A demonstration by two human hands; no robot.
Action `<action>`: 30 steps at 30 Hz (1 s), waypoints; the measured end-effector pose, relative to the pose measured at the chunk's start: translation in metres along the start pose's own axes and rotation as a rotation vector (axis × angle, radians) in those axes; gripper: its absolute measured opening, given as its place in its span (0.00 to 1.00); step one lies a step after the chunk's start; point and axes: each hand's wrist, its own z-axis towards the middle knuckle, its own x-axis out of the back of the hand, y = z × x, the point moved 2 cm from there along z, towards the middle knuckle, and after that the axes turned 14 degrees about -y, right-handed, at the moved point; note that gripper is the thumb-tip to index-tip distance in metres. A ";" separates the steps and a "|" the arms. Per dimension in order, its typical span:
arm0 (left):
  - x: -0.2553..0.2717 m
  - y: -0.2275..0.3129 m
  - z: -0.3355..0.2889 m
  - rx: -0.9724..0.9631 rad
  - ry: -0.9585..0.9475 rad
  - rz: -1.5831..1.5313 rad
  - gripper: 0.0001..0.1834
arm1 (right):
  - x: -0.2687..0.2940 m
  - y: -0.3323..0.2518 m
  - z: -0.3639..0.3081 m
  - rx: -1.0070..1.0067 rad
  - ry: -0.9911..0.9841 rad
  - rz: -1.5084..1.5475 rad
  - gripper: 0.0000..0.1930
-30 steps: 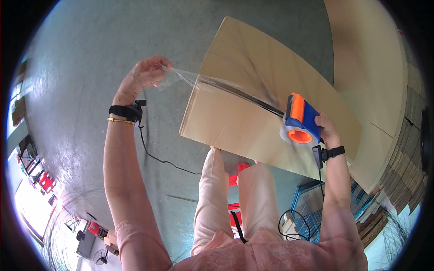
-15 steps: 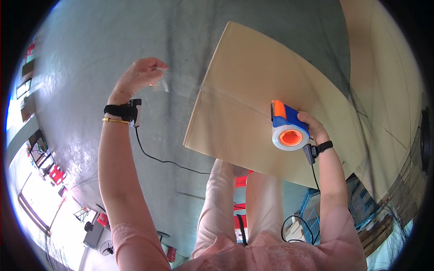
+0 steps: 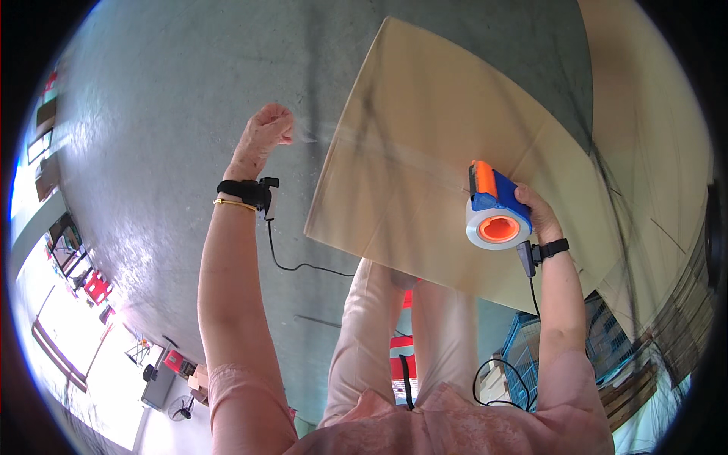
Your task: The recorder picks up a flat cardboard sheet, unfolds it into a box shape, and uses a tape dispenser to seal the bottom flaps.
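My left hand point(image 3: 263, 138) is closed in a fist, just off the left edge of a folded brown cardboard sheet point(image 3: 425, 91). From it a strip of clear packing tape point(image 3: 379, 149), faint in this light, runs across the cardboard toward a tape dispenser point(image 3: 503, 196). The dispenser has a blue body, an orange front part and a roll of tape on an orange core. My right hand point(image 3: 541, 212) grips its far right side, over the cardboard, with the fingers partly hidden behind it. Each wrist wears a black strap with a small cabled device.
More large cardboard point(image 3: 644, 114) stretches along the right. A blue wire crate point(image 3: 523, 345) and wooden slats point(image 3: 629, 394) are at the lower right. Something red point(image 3: 402, 356) shows between my legs. Grey floor point(image 3: 174, 91) extends on the left, with a fan point(image 3: 180, 408) at the lower left.
My left hand has moved right, closer to the cardboard's edge, its fingers now curled into a fist. The dispenser in my right hand has shifted slightly right, and the exposed tape looks shorter.
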 end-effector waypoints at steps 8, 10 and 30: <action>0.000 -0.018 0.007 -0.006 -0.035 -0.106 0.08 | -0.002 -0.001 -0.005 0.043 0.030 0.047 0.39; 0.002 -0.020 0.011 -0.031 -0.046 -0.126 0.08 | 0.000 0.001 -0.005 0.045 0.022 0.039 0.40; -0.047 -0.047 0.033 0.153 0.419 0.606 0.21 | -0.006 -0.002 -0.007 0.063 0.043 -0.007 0.42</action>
